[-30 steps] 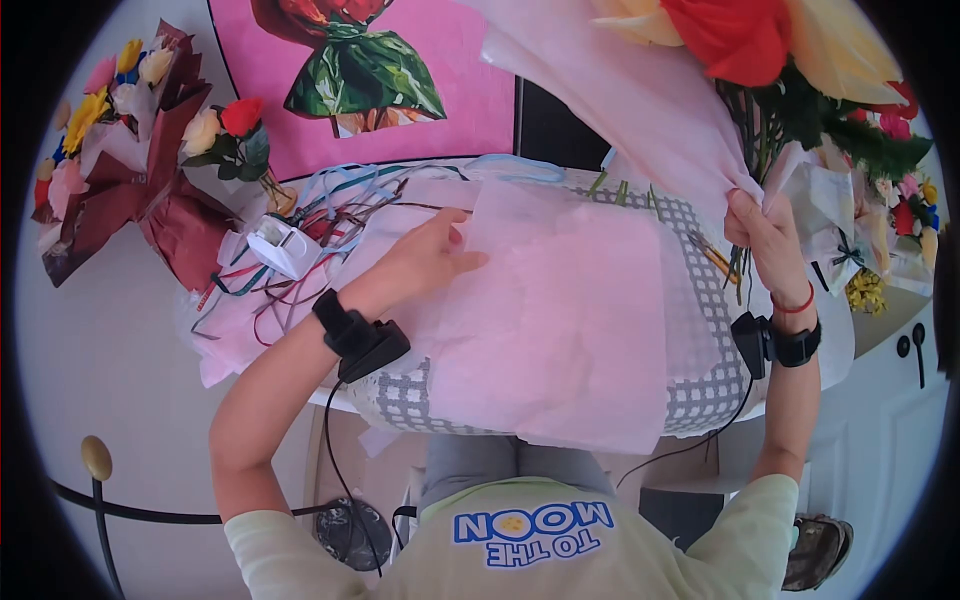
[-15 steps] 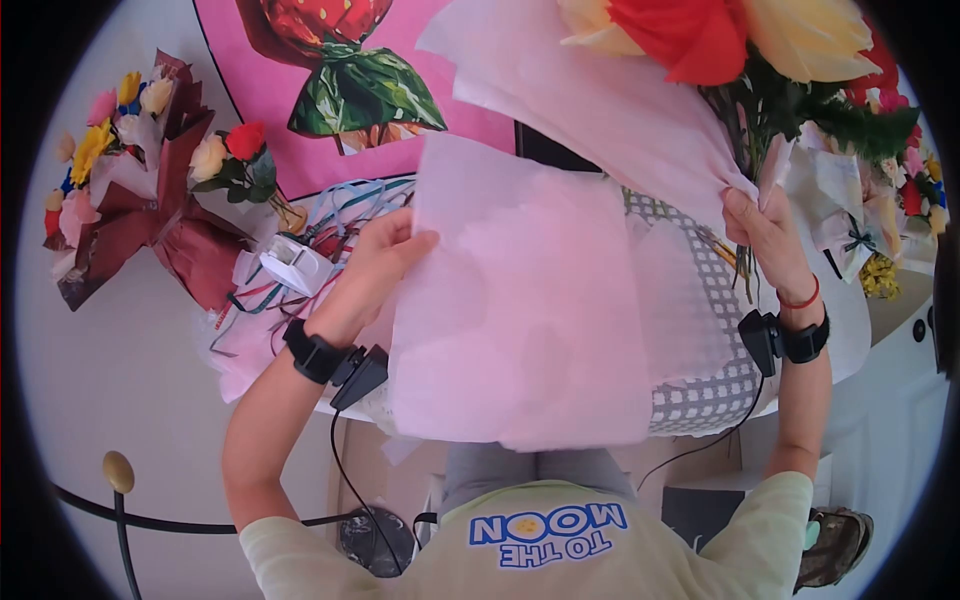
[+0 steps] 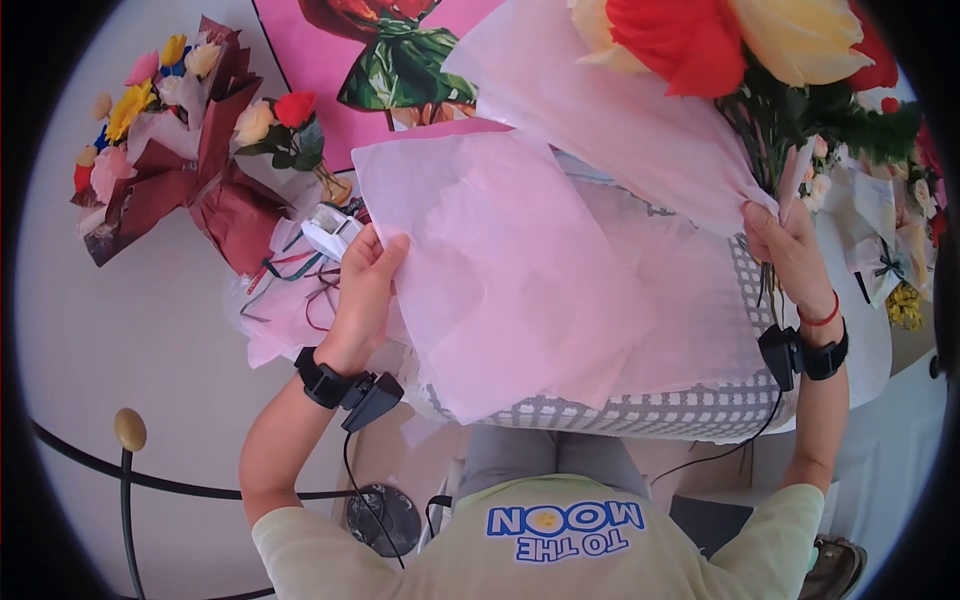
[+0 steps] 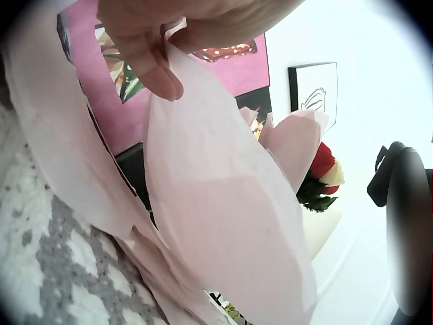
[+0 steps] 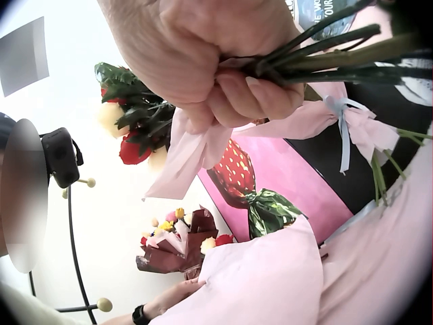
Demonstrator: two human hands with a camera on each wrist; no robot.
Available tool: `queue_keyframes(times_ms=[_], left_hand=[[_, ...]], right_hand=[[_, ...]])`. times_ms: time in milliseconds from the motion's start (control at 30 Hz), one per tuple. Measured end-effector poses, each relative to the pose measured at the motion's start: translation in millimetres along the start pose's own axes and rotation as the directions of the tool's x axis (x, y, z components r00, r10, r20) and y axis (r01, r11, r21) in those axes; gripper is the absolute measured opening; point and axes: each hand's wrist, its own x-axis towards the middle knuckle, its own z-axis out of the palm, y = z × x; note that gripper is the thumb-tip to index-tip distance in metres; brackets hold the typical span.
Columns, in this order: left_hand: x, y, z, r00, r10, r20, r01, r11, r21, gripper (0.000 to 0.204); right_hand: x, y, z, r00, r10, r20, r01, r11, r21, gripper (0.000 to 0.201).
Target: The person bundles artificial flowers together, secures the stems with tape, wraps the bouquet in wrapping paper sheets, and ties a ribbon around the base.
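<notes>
At the left of the head view, my left hand (image 3: pixel 372 280) pinches the edge of a pink sheet of wrapping paper (image 3: pixel 500 270) between thumb and fingers. That sheet is raised and tilted over the table, as the left wrist view also shows, where the hand (image 4: pixel 142 51) is at the top. My right hand (image 3: pixel 795 255) grips a bouquet by its green stems (image 5: pixel 338 61), its fingers curled tightly round them. Large red (image 3: pixel 680 40) and cream (image 3: pixel 800 35) roses top it, and a pink paper wrap (image 3: pixel 610 110) gathered under the right thumb spreads leftward.
More pink paper (image 3: pixel 690 300) lies on the grey-and-white patterned cloth (image 3: pixel 640 412). A white tape dispenser (image 3: pixel 330 232) and ribbons are at the left. Behind them stand a maroon-wrapped bouquet (image 3: pixel 230 200) and a small rose vase (image 3: pixel 335 188). Another wrapped bouquet (image 3: pixel 880 230) is at the right.
My left hand has taken hold of the pink sheet's left edge and lifted it off the table, turning it at a slant. The right hand keeps its grip on the bouquet.
</notes>
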Motion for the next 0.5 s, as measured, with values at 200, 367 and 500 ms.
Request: queue_keyframes(times_ms=[200,367,500], left_hand=[[-25,-8,8,0.995,-0.089,0.036,0.094,0.982,-0.161,0.028],[-59,-2,28,0.932,-0.307,0.191,0.346,0.911,-0.225,0.038],[-72,-9,31,0.859,-0.409,0.307,0.493,0.822,-0.285,0.038]], right_hand=[[2,-2,22,0.999,0.034,0.027,-0.032,0.996,-0.078,0.036],[9,-9,48,0.974,0.176,0.146,-0.152,0.975,-0.16,0.037],[15,3,63,0.927,0.237,0.292,-0.169,0.956,-0.239,0.033]])
